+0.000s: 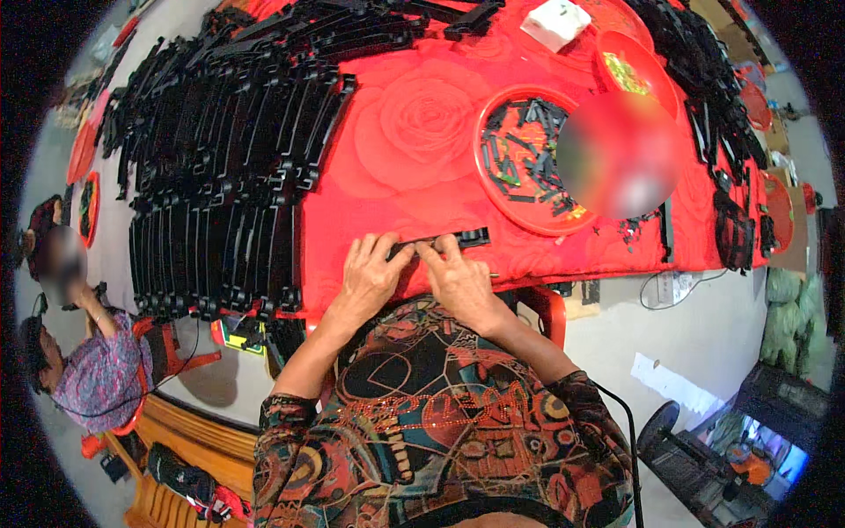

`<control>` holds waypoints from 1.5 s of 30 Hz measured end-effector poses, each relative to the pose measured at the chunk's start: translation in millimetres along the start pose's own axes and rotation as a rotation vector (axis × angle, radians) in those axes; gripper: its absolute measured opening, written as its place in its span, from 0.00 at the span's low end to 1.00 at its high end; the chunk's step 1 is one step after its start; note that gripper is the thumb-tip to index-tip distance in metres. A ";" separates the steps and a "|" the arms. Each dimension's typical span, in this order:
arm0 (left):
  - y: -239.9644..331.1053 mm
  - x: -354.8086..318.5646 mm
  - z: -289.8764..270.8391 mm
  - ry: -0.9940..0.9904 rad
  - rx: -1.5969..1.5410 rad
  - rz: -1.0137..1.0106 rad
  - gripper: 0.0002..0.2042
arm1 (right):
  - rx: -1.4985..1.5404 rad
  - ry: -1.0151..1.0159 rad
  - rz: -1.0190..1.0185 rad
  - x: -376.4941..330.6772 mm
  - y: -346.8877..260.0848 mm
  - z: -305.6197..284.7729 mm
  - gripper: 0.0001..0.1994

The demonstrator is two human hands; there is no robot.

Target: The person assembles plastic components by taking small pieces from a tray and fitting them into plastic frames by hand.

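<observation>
Near the front edge of the red-covered table, my left hand [370, 277] and my right hand [459, 286] are closed on one long black plastic part [475, 237]. It lies level from left to right, its right end showing past my right fingers. Thumbs and fingertips of both hands press on it close together, and they hide its middle. To the right, a round red tray [489, 189] holds many small black strips [528, 167] and some little yellow-green bits. A blurred patch hides the tray's right side.
Rows of similar black parts [220, 238] cover the table's left, with more heaped behind. Farther back stand a red bowl [656, 75] with yellow-green bits and a white box [555, 24]. Black parts [735, 211] lie at the right edge. Another person [101, 374] sits at the left.
</observation>
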State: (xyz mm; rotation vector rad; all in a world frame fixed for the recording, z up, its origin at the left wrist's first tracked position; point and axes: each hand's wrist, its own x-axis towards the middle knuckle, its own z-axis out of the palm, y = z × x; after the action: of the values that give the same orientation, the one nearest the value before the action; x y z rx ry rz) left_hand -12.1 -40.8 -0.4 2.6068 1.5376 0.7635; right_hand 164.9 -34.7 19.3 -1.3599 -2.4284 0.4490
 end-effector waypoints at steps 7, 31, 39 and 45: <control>0.6 9.4 -2.9 -0.079 -0.065 -0.049 0.10 | 0.076 -0.001 0.018 3.1 4.3 2.8 0.14; 3.6 14.4 -1.3 0.100 0.008 -0.148 0.09 | 0.368 0.440 0.001 6.1 18.6 -42.8 0.18; -0.8 23.5 12.5 0.102 0.014 -0.108 0.13 | 0.759 0.352 0.174 2.8 39.6 -24.5 0.15; 1.5 24.9 14.1 0.062 0.008 -0.110 0.11 | 0.850 0.383 0.212 -5.8 35.7 -2.8 0.12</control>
State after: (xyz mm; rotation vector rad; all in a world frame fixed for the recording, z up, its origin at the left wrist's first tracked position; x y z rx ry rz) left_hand 4.8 -17.7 -2.5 2.5018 1.6876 0.8379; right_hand 196.0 -21.6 6.1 -1.1547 -1.4950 1.0160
